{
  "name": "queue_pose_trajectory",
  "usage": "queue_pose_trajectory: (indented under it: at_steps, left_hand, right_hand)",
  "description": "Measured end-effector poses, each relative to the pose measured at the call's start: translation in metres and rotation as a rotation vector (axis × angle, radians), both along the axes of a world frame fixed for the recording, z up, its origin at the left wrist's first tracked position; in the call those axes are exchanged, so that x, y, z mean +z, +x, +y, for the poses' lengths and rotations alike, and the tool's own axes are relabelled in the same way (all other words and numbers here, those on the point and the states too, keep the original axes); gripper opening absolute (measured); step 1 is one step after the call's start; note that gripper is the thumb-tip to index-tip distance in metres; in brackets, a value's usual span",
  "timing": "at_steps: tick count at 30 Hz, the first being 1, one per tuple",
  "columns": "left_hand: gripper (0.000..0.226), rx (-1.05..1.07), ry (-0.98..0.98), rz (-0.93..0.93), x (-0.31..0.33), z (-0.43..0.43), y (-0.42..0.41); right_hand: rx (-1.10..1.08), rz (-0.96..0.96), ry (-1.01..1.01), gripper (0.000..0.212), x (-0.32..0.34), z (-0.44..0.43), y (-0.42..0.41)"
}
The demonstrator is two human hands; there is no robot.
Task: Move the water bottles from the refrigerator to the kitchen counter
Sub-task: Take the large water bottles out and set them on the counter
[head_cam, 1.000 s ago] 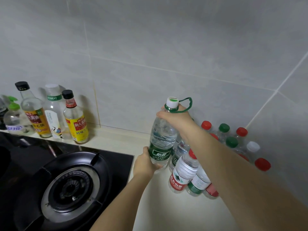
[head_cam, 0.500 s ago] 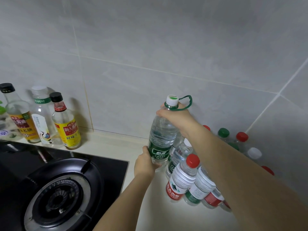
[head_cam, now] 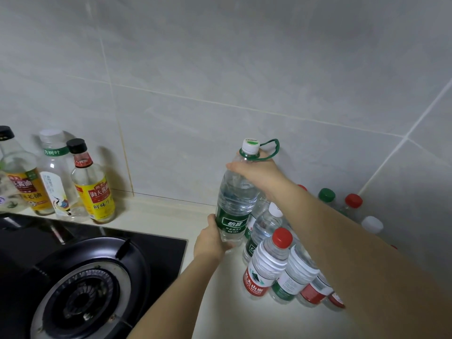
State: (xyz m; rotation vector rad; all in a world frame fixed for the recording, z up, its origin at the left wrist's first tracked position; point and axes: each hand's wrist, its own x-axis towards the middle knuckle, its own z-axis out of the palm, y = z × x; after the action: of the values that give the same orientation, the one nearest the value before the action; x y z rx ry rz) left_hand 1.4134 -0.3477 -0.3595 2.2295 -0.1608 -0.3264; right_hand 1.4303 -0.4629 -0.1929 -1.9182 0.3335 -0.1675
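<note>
head | 1 large bottle (head_cam: 236,194) | 2 hands gripping | 3 sauce bottles (head_cam: 94,184)

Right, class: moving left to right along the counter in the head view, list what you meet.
Gas burner → yellow-labelled sauce bottle → left hand → large green-labelled water bottle → red-capped water bottle → white-capped bottle.

Large clear green-labelled water bottle (head_cam: 236,196) upright on counter (head_cam: 156,218).

Large pale grey glazed wall tiles (head_cam: 220,69) with light grout lines meet a cream worktop (head_cam: 156,216); a black glass gas hob (head_cam: 80,285) sits at left.
</note>
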Motion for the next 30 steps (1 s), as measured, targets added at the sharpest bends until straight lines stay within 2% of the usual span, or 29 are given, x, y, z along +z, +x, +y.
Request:
queue_pose_trajectory:
  at_steps: [3,5,8,11,13,21,27,30]
  left_hand:
    - [0.08,-0.06,-0.02,0.064,0.01,0.009,0.0]
    - [0.085,-0.058,-0.054,0.04,0.016,0.011,0.001]
    - [0.091,-0.039,-0.114,0.029,0.024,0.008,0.001]
    - [0.089,-0.001,-0.139,0.066,0.026,-0.002,0.001]
    - [0.085,0.043,-0.148,0.072,0.025,-0.007,0.001]
    - [0.077,0.065,-0.135,0.079,0.023,-0.011,0.006]
    - [0.083,0.072,-0.202,0.073,0.017,-0.008,0.001]
    - [0.078,0.103,-0.209,0.093,0.012,-0.009,-0.004]
  right_hand:
    - [0.02,0.031,-0.11,0.045,0.009,-0.001,-0.011]
    - [0.073,0.009,-0.228,0.054,0.013,-0.008,-0.017]
    - [0.166,0.089,-0.562,0.068,0.013,-0.024,-0.026]
    - [0.184,0.297,-0.877,0.091,0.008,-0.04,-0.036]
    - [0.18,0.354,-0.881,0.089,0.005,-0.045,-0.042]
    - [0.137,0.333,-0.862,0.056,0.001,-0.046,-0.044]
    - [0.115,0.362,-0.902,0.052,-0.002,-0.042,-0.041]
    - [0.111,0.373,-0.909,0.051,-0.002,-0.041,-0.04]
